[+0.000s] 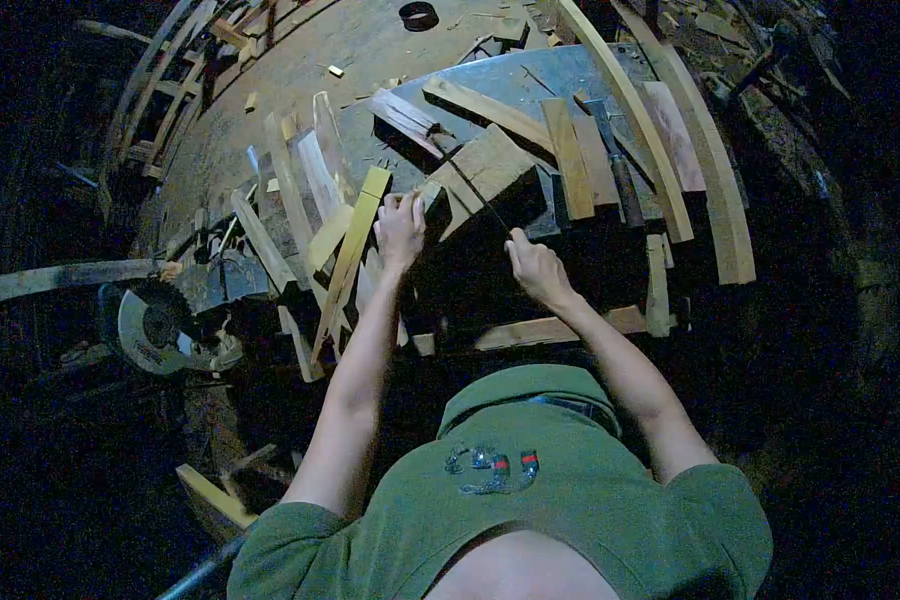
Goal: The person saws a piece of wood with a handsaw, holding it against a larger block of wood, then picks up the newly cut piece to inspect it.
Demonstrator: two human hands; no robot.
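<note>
My right hand is closed round the near end of a long, thin, dark tool. The tool slants up and left over a thick wooden block, its far end by a pale split piece of wood. I cannot make out what kind of tool it is. At the block's left edge, my left hand has its fingers curled on a small piece of wood. A yellowish wooden strip leans just left of that hand.
Wooden strips lie about, including long curved boards on the right. A metal plate lies under some. A circular saw with an exposed toothed blade sits at left. A black ring is at the back.
</note>
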